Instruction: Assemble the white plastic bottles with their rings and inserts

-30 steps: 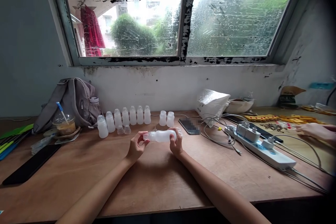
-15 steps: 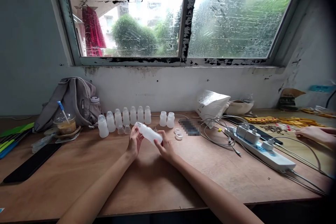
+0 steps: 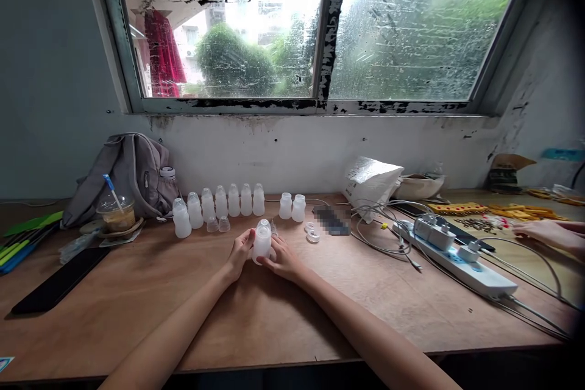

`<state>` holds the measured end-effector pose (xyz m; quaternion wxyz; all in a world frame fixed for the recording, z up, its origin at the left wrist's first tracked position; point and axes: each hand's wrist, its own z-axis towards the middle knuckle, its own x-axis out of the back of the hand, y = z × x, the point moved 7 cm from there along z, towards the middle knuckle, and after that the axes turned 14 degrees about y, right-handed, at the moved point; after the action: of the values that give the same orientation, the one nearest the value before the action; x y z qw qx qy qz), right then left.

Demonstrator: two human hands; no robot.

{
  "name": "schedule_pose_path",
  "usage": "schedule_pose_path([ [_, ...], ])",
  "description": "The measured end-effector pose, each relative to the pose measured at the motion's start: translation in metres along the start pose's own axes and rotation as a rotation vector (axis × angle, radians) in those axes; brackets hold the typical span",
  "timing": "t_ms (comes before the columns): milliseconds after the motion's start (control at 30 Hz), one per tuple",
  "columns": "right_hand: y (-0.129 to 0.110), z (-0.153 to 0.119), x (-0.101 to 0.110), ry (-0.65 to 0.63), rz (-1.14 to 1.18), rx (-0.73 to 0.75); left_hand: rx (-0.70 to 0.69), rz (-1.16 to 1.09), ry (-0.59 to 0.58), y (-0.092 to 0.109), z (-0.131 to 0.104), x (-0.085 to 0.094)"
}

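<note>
A frosted white bottle with a clear domed cap (image 3: 262, 242) stands nearly upright between my hands, near the middle of the table. My left hand (image 3: 240, 252) grips its left side, and the fingers of my right hand (image 3: 281, 258) wrap round its right side. Behind them, a row of similar capped bottles (image 3: 220, 202) runs along the back left. Two clear caps (image 3: 218, 224) sit in front of that row. Two bottles without domed caps (image 3: 292, 207) stand further right, with small white rings (image 3: 312, 233) in front of them.
White cables (image 3: 379, 237) and a power strip (image 3: 461, 262) lie to the right, near another person's hand (image 3: 543, 234). At left are a drink cup (image 3: 116, 214), a grey backpack (image 3: 132, 177) and a long black object (image 3: 59, 280). A white bag (image 3: 371, 183) stands at the back.
The bottle was tilted lengthwise between my hands; now it is nearly upright, domed cap on top. My hands have drawn closer together round it.
</note>
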<state>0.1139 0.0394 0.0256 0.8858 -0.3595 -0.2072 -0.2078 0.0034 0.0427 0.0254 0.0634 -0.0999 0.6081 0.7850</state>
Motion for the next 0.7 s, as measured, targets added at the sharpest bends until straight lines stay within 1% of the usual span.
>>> schedule_pose_path([
  [133,0.001,-0.001,-0.005,-0.026,-0.018,0.028,0.022,0.018,-0.035,-0.002,0.001,0.003],
  [233,0.002,-0.002,-0.005,-0.037,-0.021,0.004,-0.006,0.054,-0.054,0.003,-0.001,0.003],
  [300,-0.001,-0.001,-0.001,-0.032,0.017,-0.015,-0.031,0.078,-0.055,0.005,-0.001,0.003],
  [367,-0.005,0.002,0.006,0.006,0.096,-0.05,-0.059,0.109,-0.055,0.005,0.001,0.004],
  [467,-0.012,0.012,0.022,0.114,0.227,-0.11,-0.094,0.174,-0.06,0.002,0.005,0.006],
  [533,-0.021,0.021,0.031,0.177,0.263,-0.108,-0.099,0.221,-0.069,-0.002,0.008,0.008],
  [600,-0.031,0.031,0.037,0.212,0.233,-0.064,-0.129,0.303,-0.078,-0.005,0.011,0.011],
  [700,-0.043,0.046,0.038,0.192,0.11,0.02,-0.237,0.473,-0.082,-0.005,0.012,0.013],
])
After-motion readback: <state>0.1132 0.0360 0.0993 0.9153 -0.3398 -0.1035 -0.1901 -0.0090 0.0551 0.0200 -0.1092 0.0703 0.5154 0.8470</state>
